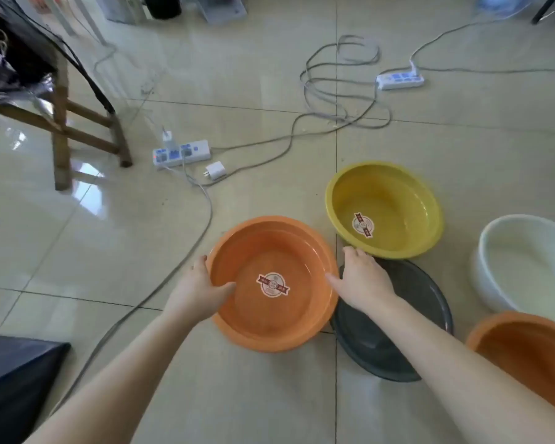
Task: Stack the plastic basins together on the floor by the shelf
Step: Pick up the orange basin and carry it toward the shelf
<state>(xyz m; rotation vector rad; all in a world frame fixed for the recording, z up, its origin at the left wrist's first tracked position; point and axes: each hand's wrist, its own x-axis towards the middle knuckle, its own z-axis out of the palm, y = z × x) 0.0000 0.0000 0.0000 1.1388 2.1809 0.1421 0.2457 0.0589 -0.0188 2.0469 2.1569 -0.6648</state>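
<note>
An orange basin [269, 328] with a round sticker inside sits on the tiled floor in the middle. My left hand [199, 290] grips its left rim, thumb inside the bowl. My right hand [362, 278] grips its right rim the same way. Partly under my right arm lies a dark grey basin [375, 341], touching the orange one. A yellow basin [394, 200] with a sticker stands just behind it. A white basin [523, 267] is at the right edge. A second orange basin [526, 344] is cut off at the lower right.
Two power strips [181, 153] [399, 79] with grey cables [334, 91] trailing across the floor lie beyond the basins. A white charger [216, 170] sits by the nearer strip. A wooden stool [64, 123] stands at the left, and a dark object [10, 379] fills the lower left corner.
</note>
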